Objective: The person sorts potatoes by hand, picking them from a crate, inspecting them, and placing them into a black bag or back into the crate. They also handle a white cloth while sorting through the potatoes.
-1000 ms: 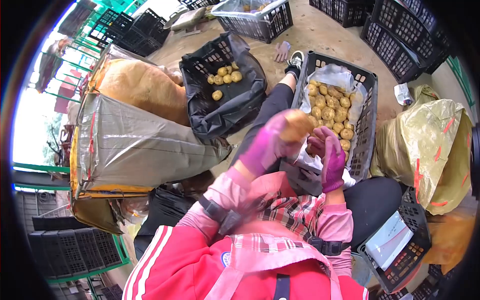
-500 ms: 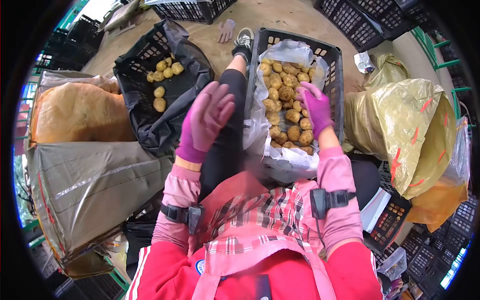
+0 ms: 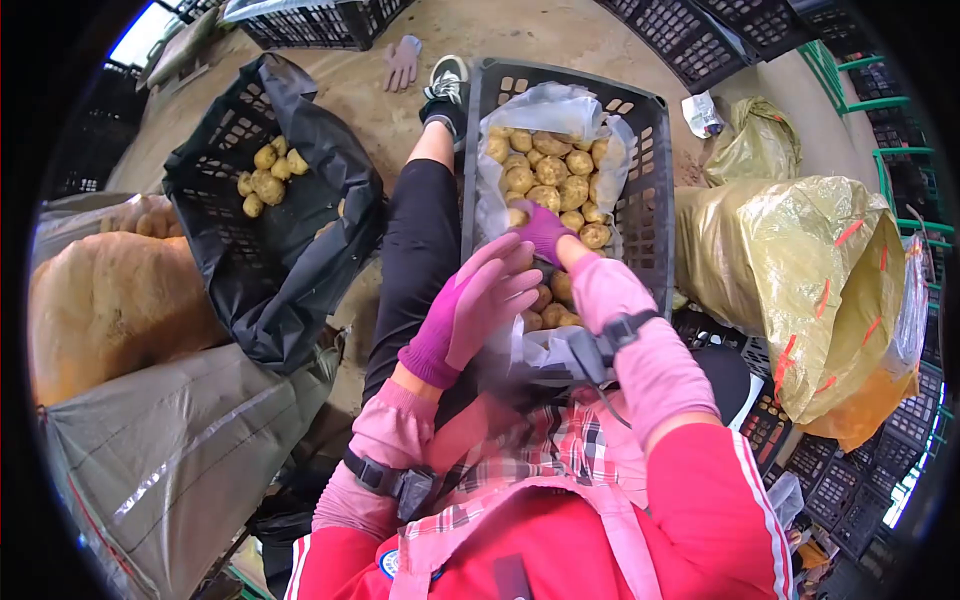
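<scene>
the floor (image 3: 370, 110) is bare, sandy-brown and dusty, possibly concrete. a grey slatted plastic crate (image 3: 655, 180) lined with a clear bag stands on it in the middle. a black plastic crate (image 3: 225, 130) lined with a black bag stands to its left, well apart. a pale pink glove (image 3: 402, 62) lies flat beyond them, just beside a black-and-white shoe (image 3: 445, 78). a small white packet (image 3: 703, 115) lies to the right of the grey crate, near bulging yellow-green plastic sacks (image 3: 810, 270). empty black crates (image 3: 700, 30) line the far edge.
</scene>
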{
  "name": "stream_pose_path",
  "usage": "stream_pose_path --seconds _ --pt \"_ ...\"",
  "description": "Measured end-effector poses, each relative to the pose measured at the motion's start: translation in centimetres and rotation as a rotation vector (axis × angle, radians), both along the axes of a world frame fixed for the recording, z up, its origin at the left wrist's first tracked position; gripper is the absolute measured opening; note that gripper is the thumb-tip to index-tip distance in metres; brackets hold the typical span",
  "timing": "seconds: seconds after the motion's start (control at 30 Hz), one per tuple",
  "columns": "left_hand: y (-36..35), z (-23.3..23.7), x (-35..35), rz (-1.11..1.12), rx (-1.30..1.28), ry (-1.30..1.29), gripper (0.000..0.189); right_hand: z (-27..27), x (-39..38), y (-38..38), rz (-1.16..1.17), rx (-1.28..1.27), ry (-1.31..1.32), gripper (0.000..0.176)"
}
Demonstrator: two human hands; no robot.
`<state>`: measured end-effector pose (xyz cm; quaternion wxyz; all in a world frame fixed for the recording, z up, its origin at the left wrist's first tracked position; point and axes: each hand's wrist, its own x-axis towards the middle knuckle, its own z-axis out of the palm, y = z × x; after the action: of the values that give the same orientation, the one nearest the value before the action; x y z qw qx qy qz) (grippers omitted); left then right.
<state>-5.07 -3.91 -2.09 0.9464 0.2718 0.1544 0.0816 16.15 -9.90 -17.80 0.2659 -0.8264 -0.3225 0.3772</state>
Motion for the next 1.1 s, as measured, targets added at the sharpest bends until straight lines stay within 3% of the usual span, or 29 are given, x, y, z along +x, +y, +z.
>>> stream_pose_path --seconds 0.07,0.1,0.2,0.23,0.33,0.37,0.47,0.6,0.7,0.83,1.03,1.1 --pt "-0.8 -3.1 -0.3 0.061 0.262 -0.016 0.054 10.5 -0.8 -2.1 -0.266 0.178 0.575 0.063" --pt "-0.7 -3.3 -0.3 0.041 0.400 0.017 0.055 13.7 -1.2 -3.2 -0.273 0.257 0.618 0.063" --pt "-1.0 0.2 1.1 0.067 -0.142 0.412 0.059 18.8 -3.9 -6.4 -0.194 0.533 0.651 0.064" --pt "-0.4 0.7 0.8 -0.128 -0.236 0.290 0.064 19.7 -4.6 -7.2 -0.145 0.632 0.639 0.065" --pt "-0.8 0.7 0.2 -0.239 -0.159 0.166 0.065 19.9 -6.9 -7.9 -0.036 0.747 0.531 0.067" --pt "-1.1 0.8 -0.2 -0.157 -0.074 0.111 0.065 19.8 -7.3 -8.0 -0.060 0.737 0.566 0.070" --pt "-2.2 1.5 -0.6 0.101 0.241 0.130 0.062 19.5 -7.5 -7.7 0.037 0.650 0.306 0.072" --pt "-2.7 0.8 0.0 0.174 0.299 0.140 0.064 19.2 -7.1 -8.1 0.022 0.661 0.285 0.082" --pt "-3.5 0.9 0.7 0.166 0.668 0.167 0.062 19.1 -7.0 -8.4 -0.021 0.616 0.276 0.084" --pt "-2.5 0.4 0.6 0.084 0.539 0.236 0.052 18.0 -7.9 -8.3 -0.040 0.612 0.140 0.082" --pt "-2.1 -0.9 0.8 0.212 0.505 0.231 0.049 17.7 -8.7 -7.9 -0.061 0.619 0.151 0.083" --pt "-2.2 -0.7 0.7 0.135 0.405 0.215 0.051 17.7 -8.7 -8.1 -0.094 0.619 0.210 0.081"
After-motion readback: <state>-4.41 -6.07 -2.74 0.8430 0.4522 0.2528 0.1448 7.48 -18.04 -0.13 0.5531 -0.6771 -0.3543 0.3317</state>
